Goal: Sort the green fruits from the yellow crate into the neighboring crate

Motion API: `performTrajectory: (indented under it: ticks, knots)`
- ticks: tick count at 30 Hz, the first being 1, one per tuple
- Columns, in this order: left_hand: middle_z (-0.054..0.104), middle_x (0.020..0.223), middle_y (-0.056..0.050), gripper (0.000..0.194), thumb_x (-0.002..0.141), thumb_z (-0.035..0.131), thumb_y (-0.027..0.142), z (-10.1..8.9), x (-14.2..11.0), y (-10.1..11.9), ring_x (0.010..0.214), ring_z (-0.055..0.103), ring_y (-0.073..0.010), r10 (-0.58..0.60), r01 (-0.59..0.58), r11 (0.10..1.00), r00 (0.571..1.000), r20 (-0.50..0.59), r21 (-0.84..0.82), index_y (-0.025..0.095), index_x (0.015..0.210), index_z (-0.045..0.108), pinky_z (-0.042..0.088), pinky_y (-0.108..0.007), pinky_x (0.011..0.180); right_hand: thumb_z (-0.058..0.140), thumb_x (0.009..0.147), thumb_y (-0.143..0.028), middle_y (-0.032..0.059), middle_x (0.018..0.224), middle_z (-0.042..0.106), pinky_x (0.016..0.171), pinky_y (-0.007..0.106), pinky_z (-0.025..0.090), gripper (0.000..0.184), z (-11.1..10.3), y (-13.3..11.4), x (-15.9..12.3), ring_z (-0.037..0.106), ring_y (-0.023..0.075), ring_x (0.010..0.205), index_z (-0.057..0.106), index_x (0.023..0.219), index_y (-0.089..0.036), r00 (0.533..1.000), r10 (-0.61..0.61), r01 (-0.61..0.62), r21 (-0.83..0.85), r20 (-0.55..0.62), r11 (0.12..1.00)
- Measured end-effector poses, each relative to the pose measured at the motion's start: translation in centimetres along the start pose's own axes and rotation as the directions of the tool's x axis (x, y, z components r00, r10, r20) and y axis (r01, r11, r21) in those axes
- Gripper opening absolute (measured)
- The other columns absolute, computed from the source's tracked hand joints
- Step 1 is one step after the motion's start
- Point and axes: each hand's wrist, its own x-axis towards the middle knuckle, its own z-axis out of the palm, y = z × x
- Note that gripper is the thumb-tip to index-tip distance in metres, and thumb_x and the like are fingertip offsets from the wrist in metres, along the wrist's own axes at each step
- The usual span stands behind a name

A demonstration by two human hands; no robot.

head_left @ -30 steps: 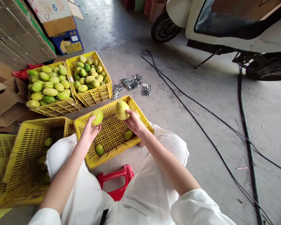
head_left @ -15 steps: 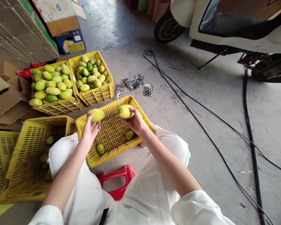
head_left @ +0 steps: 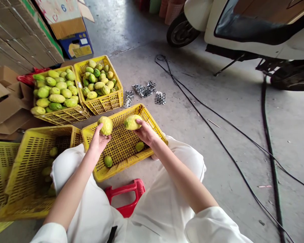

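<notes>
My left hand (head_left: 99,140) is closed on a knobbly yellow-green oval fruit (head_left: 106,126), held up over the left side of a yellow plastic crate (head_left: 121,170). A second fruit, longer and paler with a greenish tip (head_left: 132,122), is gripped by my right hand (head_left: 145,133) above the crate's far right part. The two fruits are apart. Exactly which kind of fruit they are I cannot tell. Down in the crate lie a small green fruit (head_left: 107,161) near the front left and another (head_left: 139,146) below my right hand.
Two crates heaped with similar fruit, one on the left (head_left: 56,91) and one beside it (head_left: 98,79), stand beyond. A deeper yellow crate (head_left: 38,162) with several fruits is at my left. A red stool (head_left: 128,200), silver wrappers (head_left: 145,89), black cables (head_left: 210,126) and a white scooter (head_left: 243,47) surround me.
The fruit in my left hand has been turned, now showing a rounder side, and moved slightly right. My right hand has shifted its fruit a little left. The fruits in the crate have stayed put.
</notes>
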Motion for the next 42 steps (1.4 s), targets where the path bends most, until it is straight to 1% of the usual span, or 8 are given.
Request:
performTrajectory:
  ticks: [4, 8, 14, 20, 27, 33, 38, 42]
  knots:
    - [0.065, 0.081, -0.002, 0.012, 0.096, 0.067, 0.032, 0.0, -0.2, 0.1, 0.066, 0.060, -0.0142, -0.044, 0.043, 0.998, 0.999, 0.012, 0.037, 0.020, 0.095, 0.065, 0.049, -0.025, 0.057, 0.099, 0.059, -0.050, 0.0026, 0.103, 0.081, 0.080, 0.032, 0.065, 0.055, 0.2, -0.1, -0.4, 0.078, 0.0225, 0.098, 0.070, 0.100, -0.027, 0.999, 0.031, -0.031, -0.006, 0.022, 0.999]
    - [0.072, 0.091, -0.003, 0.018, 0.088, 0.075, 0.029, -0.3, -0.2, 0.1, 0.074, 0.067, -0.0173, -0.055, 0.053, 0.998, 0.996, 0.067, 0.026, 0.021, 0.101, 0.065, 0.056, -0.032, 0.068, 0.099, 0.059, -0.048, 0.0043, 0.103, 0.082, 0.083, 0.036, 0.066, 0.057, 0.4, -0.2, -0.6, 0.079, 0.0250, 0.100, 0.069, 0.102, -0.025, 0.999, 0.046, -0.046, 0.011, 0.004, 0.999]
    - [0.070, 0.091, -0.001, 0.032, 0.075, 0.087, 0.026, -0.8, 0.5, -0.1, 0.075, 0.066, -0.0159, -0.022, 0.021, 0.998, 1.000, 0.022, 0.062, 0.022, 0.098, 0.066, 0.044, -0.028, 0.063, 0.097, 0.066, -0.042, 0.0022, 0.092, 0.082, 0.080, 0.032, 0.067, 0.045, 0.1, 0.0, -0.3, 0.081, 0.0241, 0.095, 0.070, 0.098, -0.025, 0.998, 0.050, -0.049, 0.036, -0.029, 0.998]
    - [0.065, 0.084, 0.001, 0.042, 0.064, 0.094, 0.027, -1.0, 0.9, -0.3, 0.068, 0.059, -0.0109, 0.012, -0.009, 0.996, 1.000, -0.028, 0.085, 0.021, 0.090, 0.062, 0.038, -0.024, 0.060, 0.088, 0.079, -0.036, 0.0015, 0.087, 0.082, 0.084, 0.031, 0.069, 0.031, 0.0, 0.0, -0.4, 0.082, 0.0226, 0.093, 0.069, 0.101, -0.024, 0.995, 0.099, -0.099, 0.191, 0.012, 0.976]
    - [0.070, 0.094, -0.003, 0.033, 0.073, 0.088, 0.018, -0.8, 0.7, -0.4, 0.083, 0.067, -0.0178, 0.010, -0.006, 0.997, 0.999, -0.039, 0.083, 0.022, 0.095, 0.063, 0.053, -0.031, 0.072, 0.081, 0.088, -0.038, 0.0015, 0.106, 0.085, 0.093, 0.045, 0.070, 0.030, 0.5, -0.5, -0.8, 0.082, 0.0259, 0.104, 0.068, 0.112, -0.027, 0.986, 0.112, -0.139, 0.224, 0.127, 0.965]
    - [0.067, 0.089, -0.002, 0.014, 0.086, 0.075, 0.017, -0.4, 0.4, -0.4, 0.078, 0.062, -0.0166, -0.030, 0.042, 0.996, 0.990, -0.135, 0.084, 0.021, 0.091, 0.062, 0.050, -0.031, 0.066, 0.087, 0.080, -0.039, 0.0023, 0.091, 0.082, 0.077, 0.036, 0.069, 0.038, 0.3, -0.1, -0.5, 0.081, 0.0247, 0.090, 0.068, 0.109, -0.025, 0.983, 0.152, -0.169, 0.185, 0.098, 0.968]
    - [0.066, 0.086, -0.001, 0.011, 0.088, 0.073, 0.020, -0.4, 0.4, -0.1, 0.072, 0.057, -0.0137, -0.011, 0.018, 0.998, 0.990, -0.140, 0.052, 0.020, 0.089, 0.062, 0.044, -0.029, 0.061, 0.082, 0.081, -0.038, 0.0031, 0.081, 0.077, 0.066, 0.027, 0.065, 0.030, 0.4, -0.2, -0.5, 0.072, 0.0167, 0.068, 0.066, 0.100, -0.022, 0.977, 0.209, -0.211, 0.264, 0.034, 0.941]
    - [0.063, 0.080, 0.001, 0.017, 0.085, 0.078, 0.023, -0.6, 0.4, 0.1, 0.065, 0.054, -0.0109, -0.022, 0.028, 0.999, 0.989, -0.148, 0.040, 0.019, 0.087, 0.062, 0.043, -0.026, 0.061, 0.084, 0.080, -0.038, 0.0027, 0.083, 0.077, 0.063, 0.024, 0.062, 0.032, 0.3, -0.2, -0.3, 0.070, 0.0148, 0.066, 0.067, 0.102, -0.022, 0.983, 0.183, -0.182, 0.273, 0.023, 0.945]
